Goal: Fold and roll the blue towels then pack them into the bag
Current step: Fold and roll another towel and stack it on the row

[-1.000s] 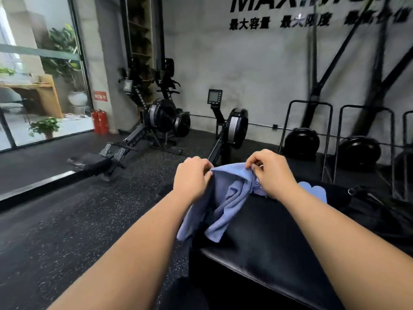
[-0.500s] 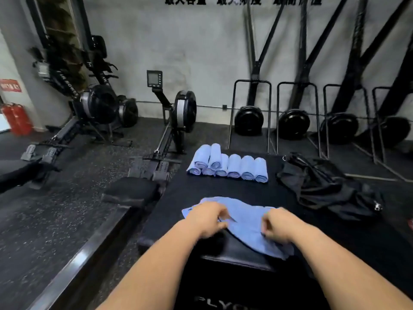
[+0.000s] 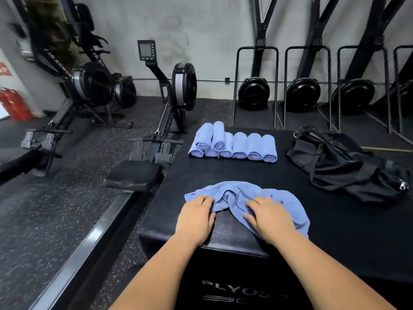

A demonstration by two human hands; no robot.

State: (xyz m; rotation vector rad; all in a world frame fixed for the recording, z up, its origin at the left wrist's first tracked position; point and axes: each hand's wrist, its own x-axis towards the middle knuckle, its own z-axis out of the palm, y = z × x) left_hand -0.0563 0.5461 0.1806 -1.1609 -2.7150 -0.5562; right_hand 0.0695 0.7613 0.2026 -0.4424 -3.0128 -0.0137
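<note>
A crumpled blue towel (image 3: 237,190) is pressed to the bench (image 3: 225,172) by the right grip (image 3: 270,218), fingers spread flat; whether the left grip (image 3: 196,218) pinches its edge cannot be told.

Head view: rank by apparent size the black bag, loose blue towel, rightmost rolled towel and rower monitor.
1. black bag
2. loose blue towel, close behind though nearer the camera
3. rightmost rolled towel and rower monitor look alike; monitor is farther, so unranked.
</note>
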